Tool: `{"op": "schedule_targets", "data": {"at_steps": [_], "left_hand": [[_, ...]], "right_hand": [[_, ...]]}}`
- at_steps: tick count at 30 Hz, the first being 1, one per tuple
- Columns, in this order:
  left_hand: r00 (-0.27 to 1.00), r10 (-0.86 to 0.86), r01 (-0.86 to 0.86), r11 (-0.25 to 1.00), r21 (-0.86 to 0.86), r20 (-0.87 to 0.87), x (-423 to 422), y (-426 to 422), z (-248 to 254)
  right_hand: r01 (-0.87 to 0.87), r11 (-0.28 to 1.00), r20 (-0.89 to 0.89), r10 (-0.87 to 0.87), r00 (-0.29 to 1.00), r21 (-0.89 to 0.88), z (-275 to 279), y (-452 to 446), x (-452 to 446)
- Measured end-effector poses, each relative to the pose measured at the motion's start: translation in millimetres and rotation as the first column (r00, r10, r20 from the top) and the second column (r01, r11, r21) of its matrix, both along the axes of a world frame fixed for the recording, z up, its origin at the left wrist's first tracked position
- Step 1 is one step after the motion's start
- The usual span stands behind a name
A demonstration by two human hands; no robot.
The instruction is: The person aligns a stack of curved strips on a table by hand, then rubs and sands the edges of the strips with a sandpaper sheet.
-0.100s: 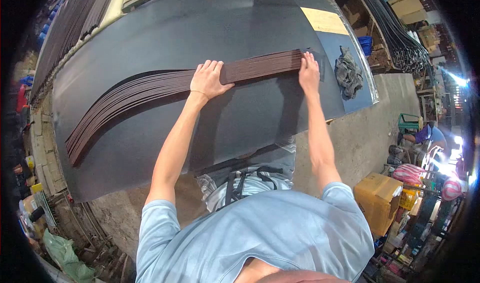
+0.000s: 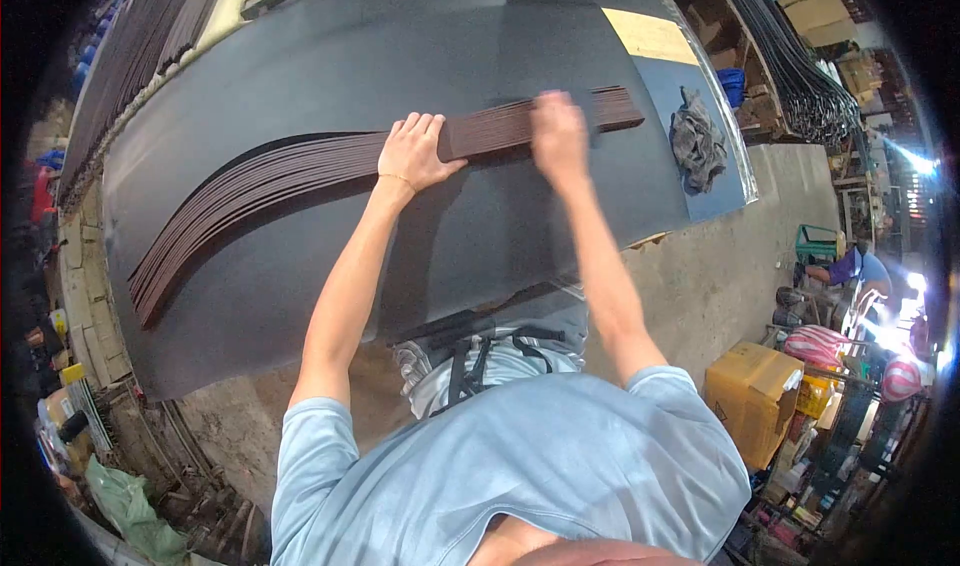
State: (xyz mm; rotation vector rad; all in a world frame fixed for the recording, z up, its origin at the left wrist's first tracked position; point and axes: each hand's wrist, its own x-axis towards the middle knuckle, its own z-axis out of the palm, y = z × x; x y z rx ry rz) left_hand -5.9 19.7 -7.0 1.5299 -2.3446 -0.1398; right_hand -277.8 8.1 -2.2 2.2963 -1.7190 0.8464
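Observation:
A long bundle of thin dark brown strips (image 2: pixel 270 184) lies across a dark sheet (image 2: pixel 330 66) on the table. Its left part curves toward me and fans out; the right part is fairly straight. My left hand (image 2: pixel 411 153) grips the bundle near its middle, fingers over the far edge and thumb along the near side. Over the bundle's right part is my right hand (image 2: pixel 560 138), smeared by motion, so its fingers cannot be made out. The strips' right end shows beyond it.
A crumpled dark cloth (image 2: pixel 698 140) lies on a blue surface (image 2: pixel 735 174) at the right. Beyond it hang many black strips (image 2: pixel 790 66). A cardboard box (image 2: pixel 753 401) stands on the floor at the lower right. Another person (image 2: pixel 868 274) is at the far right.
My right hand has moved left along the bundle from its right end, which is now uncovered. My left hand has stayed in place on the strips.

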Motion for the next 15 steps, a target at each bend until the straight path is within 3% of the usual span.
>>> {"op": "schedule_targets", "data": {"at_steps": [1,2,4,5,6,8,10,11,12,13,15], "left_hand": [[1.000,-0.001,0.001,1.000,-0.023,-0.018,5.8,-6.3,2.4],[0.999,-0.010,0.009,0.999,-0.036,-0.043,6.8,-7.9,2.3],[0.999,-0.022,0.020,0.999,-0.038,-0.038,5.6,-7.9,2.9],[0.999,-0.023,0.022,0.999,-0.042,-0.027,9.4,-8.2,4.6],[0.999,-0.023,0.022,0.999,-0.045,-0.022,11.1,-8.2,6.0],[0.999,-0.028,0.028,1.000,-0.008,-0.026,8.5,-8.4,7.4],[1.000,-0.018,0.018,0.999,-0.042,0.009,2.6,-9.2,5.5],[1.000,-0.019,0.020,0.999,-0.032,0.003,-0.6,-4.9,3.0],[1.000,-0.021,0.021,0.999,-0.031,-0.017,-1.0,-3.9,4.0],[0.999,-0.018,0.017,0.999,-0.042,-0.030,2.2,-8.5,6.6],[0.999,-0.019,0.018,0.999,-0.030,-0.026,6.4,-4.8,3.7]], "right_hand": [[-0.192,0.975,0.014,0.194,0.981,-0.113,-8.6,2.3,42.5],[-0.257,0.961,0.038,0.262,0.964,-0.101,-18.8,10.0,70.4],[-0.377,0.926,0.053,0.377,0.925,-0.010,-14.5,2.3,44.0],[-0.354,0.934,0.034,0.356,0.934,-0.046,-6.5,-3.5,16.6],[-0.225,0.973,-0.001,0.226,0.974,-0.041,-9.8,-13.6,-22.0],[0.022,0.999,0.135,-0.026,0.991,0.031,-6.1,-26.1,-97.2],[0.168,0.985,-0.079,-0.171,0.982,-0.047,-9.0,-25.3,-89.2],[0.063,0.996,0.103,-0.068,0.992,0.056,-7.8,-17.4,-69.2],[0.026,0.981,0.002,-0.027,1.000,0.193,3.9,-4.9,-21.2],[-0.128,0.992,-0.096,0.129,0.987,0.014,-13.0,3.0,18.7],[-0.300,0.954,0.069,0.300,0.952,-0.004,-24.4,16.1,54.0]]}}
